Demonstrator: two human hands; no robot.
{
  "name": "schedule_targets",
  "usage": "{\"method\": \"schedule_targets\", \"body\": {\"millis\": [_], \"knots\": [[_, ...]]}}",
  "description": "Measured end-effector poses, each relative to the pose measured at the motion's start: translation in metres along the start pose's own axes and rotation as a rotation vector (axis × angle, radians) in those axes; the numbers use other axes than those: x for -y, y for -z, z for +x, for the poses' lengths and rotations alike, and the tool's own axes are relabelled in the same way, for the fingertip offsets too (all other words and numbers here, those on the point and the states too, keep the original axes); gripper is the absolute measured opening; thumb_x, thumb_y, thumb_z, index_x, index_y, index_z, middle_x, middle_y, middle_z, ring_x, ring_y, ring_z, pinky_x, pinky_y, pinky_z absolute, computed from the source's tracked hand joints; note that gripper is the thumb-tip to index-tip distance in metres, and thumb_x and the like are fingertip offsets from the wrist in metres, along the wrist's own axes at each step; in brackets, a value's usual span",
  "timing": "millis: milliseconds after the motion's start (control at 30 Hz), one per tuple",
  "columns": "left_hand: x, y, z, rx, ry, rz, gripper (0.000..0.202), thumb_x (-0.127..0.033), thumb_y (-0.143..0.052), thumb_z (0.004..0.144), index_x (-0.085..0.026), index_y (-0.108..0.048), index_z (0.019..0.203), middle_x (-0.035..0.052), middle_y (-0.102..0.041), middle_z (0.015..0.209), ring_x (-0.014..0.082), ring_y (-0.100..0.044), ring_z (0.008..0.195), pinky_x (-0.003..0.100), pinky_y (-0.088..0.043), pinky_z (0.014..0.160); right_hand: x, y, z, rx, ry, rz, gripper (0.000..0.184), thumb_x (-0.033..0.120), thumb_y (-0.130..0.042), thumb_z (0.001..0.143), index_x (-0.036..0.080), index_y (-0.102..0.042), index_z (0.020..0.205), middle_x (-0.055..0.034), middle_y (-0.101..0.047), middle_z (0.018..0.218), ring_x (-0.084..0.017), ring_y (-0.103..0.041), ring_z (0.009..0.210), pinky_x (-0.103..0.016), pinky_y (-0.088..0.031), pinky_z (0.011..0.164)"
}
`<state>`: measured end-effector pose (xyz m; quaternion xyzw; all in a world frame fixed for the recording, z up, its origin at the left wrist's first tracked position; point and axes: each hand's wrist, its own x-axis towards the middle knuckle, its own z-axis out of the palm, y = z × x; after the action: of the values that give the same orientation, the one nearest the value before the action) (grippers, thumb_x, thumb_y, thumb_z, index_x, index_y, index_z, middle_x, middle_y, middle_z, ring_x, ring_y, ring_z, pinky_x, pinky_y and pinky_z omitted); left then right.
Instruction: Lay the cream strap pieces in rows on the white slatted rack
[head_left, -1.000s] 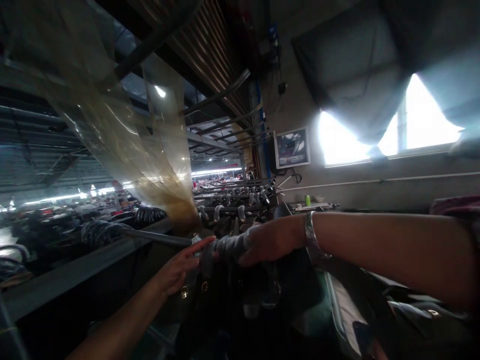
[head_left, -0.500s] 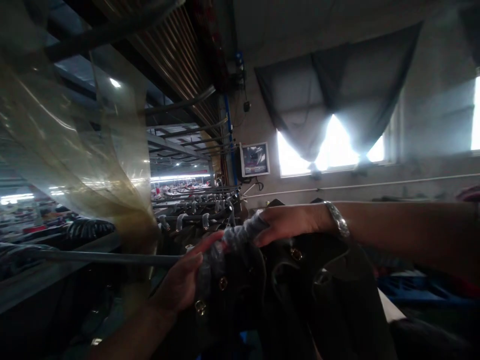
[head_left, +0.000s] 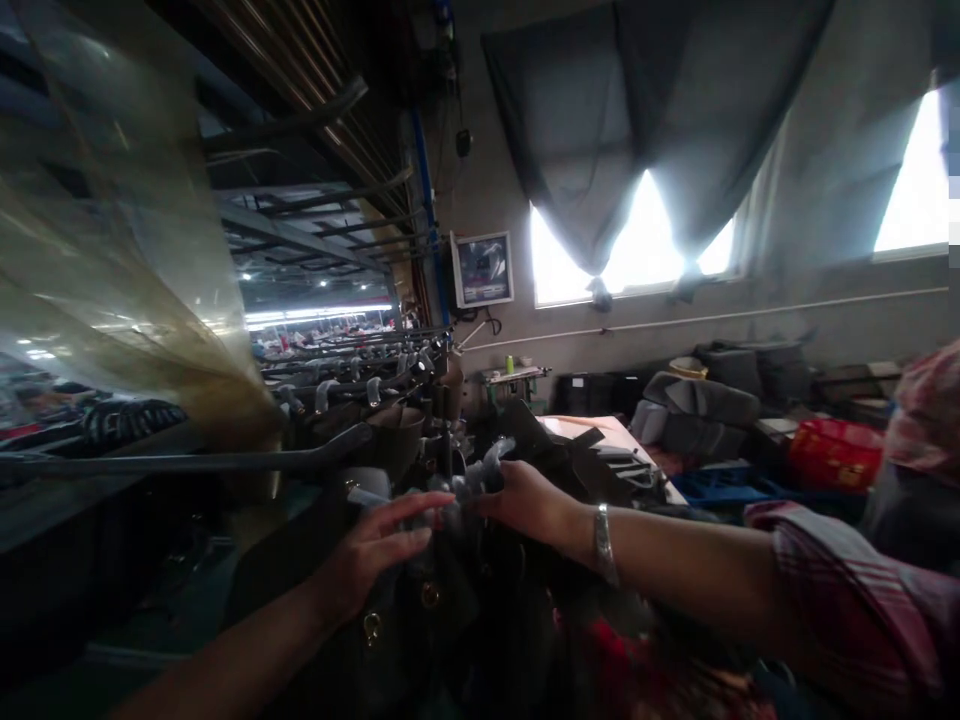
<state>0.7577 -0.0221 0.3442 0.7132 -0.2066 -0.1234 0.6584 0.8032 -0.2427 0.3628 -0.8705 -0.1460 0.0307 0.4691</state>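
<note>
Several dark bags (head_left: pixel 442 620) with gold-coloured ring fittings hang below my hands, their handles wrapped in clear plastic. My right hand (head_left: pixel 529 500) is closed round the bunch of wrapped handles (head_left: pixel 461 490) from the right. From the left, my left hand (head_left: pixel 379 550) grips the same bunch between thumb and fingers; its lower fingers are partly hidden in shadow. Just left of the bunch, the bent tip of a grey metal rack arm (head_left: pixel 300 460) stands apart from the handles.
More bags with wrapped handles (head_left: pixel 326 395) hang on rack arms beyond. A clear plastic curtain (head_left: pixel 172 330) drapes at the left. On the right are a pale tabletop (head_left: pixel 600 430), grey stacked pieces (head_left: pixel 697 405), a red bag (head_left: pixel 836 450) and another person's patterned sleeve (head_left: pixel 930 410).
The bunch of bags has come off the end of the rack arm and moved right, held in both hands. My view has turned slightly right and down.
</note>
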Motion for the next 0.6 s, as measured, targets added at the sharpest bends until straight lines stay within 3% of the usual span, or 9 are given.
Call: {"method": "schedule_targets", "body": {"millis": [100,233,333,433,600], "knots": [[0.012,-0.003,-0.031,-0.072,0.029,0.215,0.042,-0.042,-0.062,0.078,-0.023,-0.064,0.115,0.007,-0.062,0.116,0.0289,-0.053,0.112,0.039,-0.038,0.099,-0.017,-0.038,-0.009,0.053,0.031,0.028,0.025,0.026,-0.07,0.067,0.016,-0.067,0.09,-0.0049,-0.069,0.09,-0.021,-0.062,0.084,-0.029,-0.049,0.073],[0.034,-0.014,-0.07,-0.159,0.075,0.458,0.038,-0.045,-0.061,0.077,-0.023,-0.069,0.107,0.0057,-0.058,0.123,0.0301,-0.044,0.122,0.038,-0.028,0.106,-0.04,-0.094,-0.027,0.085,0.047,0.224,0.038,0.017,-0.071,0.062,0.017,-0.063,0.099,-0.0051,-0.068,0.1,-0.022,-0.061,0.094,-0.028,-0.05,0.078],[0.058,-0.024,-0.098,-0.166,0.174,0.558,0.036,-0.044,-0.059,0.078,-0.022,-0.07,0.104,0.0063,-0.061,0.116,0.0293,-0.049,0.115,0.038,-0.031,0.103,-0.056,-0.134,-0.044,0.198,-0.078,0.504,0.039,0.013,-0.064,0.063,0.015,-0.06,0.101,-0.0056,-0.068,0.099,-0.02,-0.063,0.089,-0.027,-0.051,0.075],[0.083,-0.034,-0.122,-0.127,0.241,0.593,0.031,-0.04,-0.056,0.08,-0.02,-0.07,0.1,0.0057,-0.066,0.102,0.0242,-0.056,0.1,0.032,-0.038,0.093,-0.073,-0.168,-0.06,0.291,-0.219,0.721,0.034,0.019,-0.061,0.067,0.013,-0.059,0.1,-0.0064,-0.068,0.096,-0.019,-0.064,0.082,-0.028,-0.052,0.072],[0.118,-0.05,-0.147,-0.096,0.379,0.552,0.024,-0.033,-0.056,0.079,-0.016,-0.07,0.091,0.0052,-0.067,0.088,0.02,-0.059,0.086,0.028,-0.042,0.082,-0.11,-0.222,-0.08,0.334,-0.379,0.72,0.038,0.034,-0.068,0.069,0.012,-0.061,0.098,-0.008,-0.068,0.096,-0.02,-0.064,0.084,-0.029,-0.052,0.074]]}}
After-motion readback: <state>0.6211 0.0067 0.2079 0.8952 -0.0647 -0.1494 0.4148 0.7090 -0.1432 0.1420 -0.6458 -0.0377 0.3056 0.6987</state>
